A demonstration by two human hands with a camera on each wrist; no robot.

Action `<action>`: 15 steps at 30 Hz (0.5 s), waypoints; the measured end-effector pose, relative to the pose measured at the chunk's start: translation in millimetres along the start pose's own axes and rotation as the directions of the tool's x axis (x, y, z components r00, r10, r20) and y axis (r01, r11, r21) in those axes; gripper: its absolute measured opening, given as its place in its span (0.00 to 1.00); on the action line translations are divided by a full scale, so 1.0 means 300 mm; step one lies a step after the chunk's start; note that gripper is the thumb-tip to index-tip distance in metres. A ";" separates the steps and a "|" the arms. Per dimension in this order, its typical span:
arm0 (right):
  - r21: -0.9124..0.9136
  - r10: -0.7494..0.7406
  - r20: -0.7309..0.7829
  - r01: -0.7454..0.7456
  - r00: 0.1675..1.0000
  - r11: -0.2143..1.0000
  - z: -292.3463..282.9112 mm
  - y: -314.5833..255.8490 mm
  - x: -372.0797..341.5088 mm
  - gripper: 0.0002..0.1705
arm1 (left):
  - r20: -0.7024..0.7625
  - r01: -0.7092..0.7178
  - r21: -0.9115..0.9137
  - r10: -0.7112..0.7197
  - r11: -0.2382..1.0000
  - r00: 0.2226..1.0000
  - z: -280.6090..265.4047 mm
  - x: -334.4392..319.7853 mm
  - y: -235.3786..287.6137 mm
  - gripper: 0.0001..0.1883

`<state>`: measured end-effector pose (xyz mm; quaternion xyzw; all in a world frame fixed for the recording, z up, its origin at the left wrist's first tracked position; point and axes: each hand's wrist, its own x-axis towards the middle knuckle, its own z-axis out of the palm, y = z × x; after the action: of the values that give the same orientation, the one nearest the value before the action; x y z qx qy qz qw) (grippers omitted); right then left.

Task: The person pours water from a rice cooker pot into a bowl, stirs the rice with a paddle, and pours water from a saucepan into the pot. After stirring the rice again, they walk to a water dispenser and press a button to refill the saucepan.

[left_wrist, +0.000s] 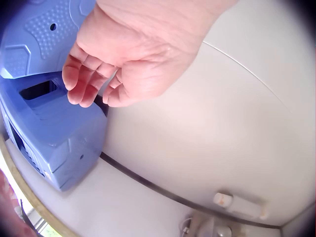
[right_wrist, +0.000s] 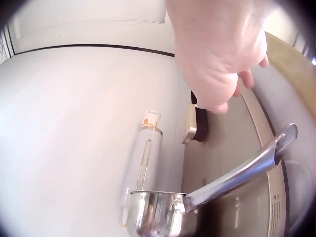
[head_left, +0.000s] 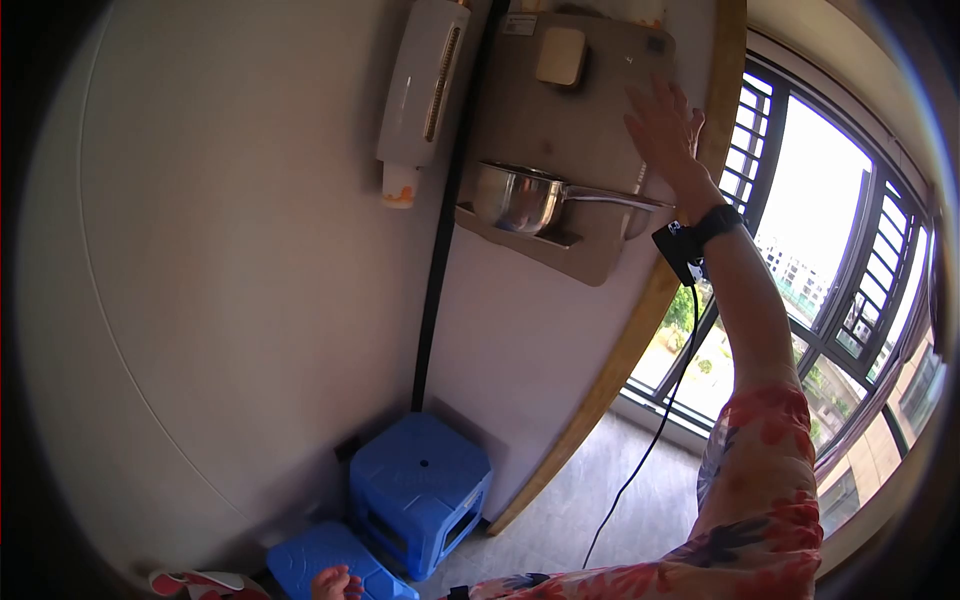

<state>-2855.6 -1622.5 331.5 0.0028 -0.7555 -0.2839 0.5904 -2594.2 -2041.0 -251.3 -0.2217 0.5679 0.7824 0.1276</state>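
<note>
- The head view's bottom edge cuts off your left hand (head_left: 336,584).
- You lose the saucepan's (right_wrist: 154,213) base below the right wrist view.
- There, your right palm (right_wrist: 217,59) partly hides its fingers.
- The label's (head_left: 519,24) print is too small for you.
- Your left wrist view blurs the dispenser (left_wrist: 243,205).

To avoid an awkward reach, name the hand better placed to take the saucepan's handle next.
Right, I'd judge. The right hand is raised and open near the handle, which points toward that arm. The left hand is low beside the blue stools, well away from the saucepan.
</note>
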 end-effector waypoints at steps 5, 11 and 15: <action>-0.148 -0.002 0.089 0.015 0.996 0.989 0.049 -0.063 0.089 0.26 | -0.009 -0.004 0.052 0.005 0.999 1.000 -0.019 -0.003 -0.040 0.14; -0.271 0.046 0.207 0.012 0.977 0.963 0.027 -0.085 0.146 0.27 | -0.034 -0.009 0.025 0.010 1.000 0.999 -0.015 -0.016 -0.047 0.14; -0.250 0.047 0.202 0.005 0.978 0.968 0.022 -0.066 0.138 0.27 | -0.008 -0.012 0.053 0.012 0.999 1.000 0.004 -0.019 -0.014 0.15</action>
<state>-2880.6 -1650.4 358.8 -0.1088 -0.7709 -0.3690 0.5077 -2587.4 -2038.3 -251.7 -0.2182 0.5904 0.7667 0.1262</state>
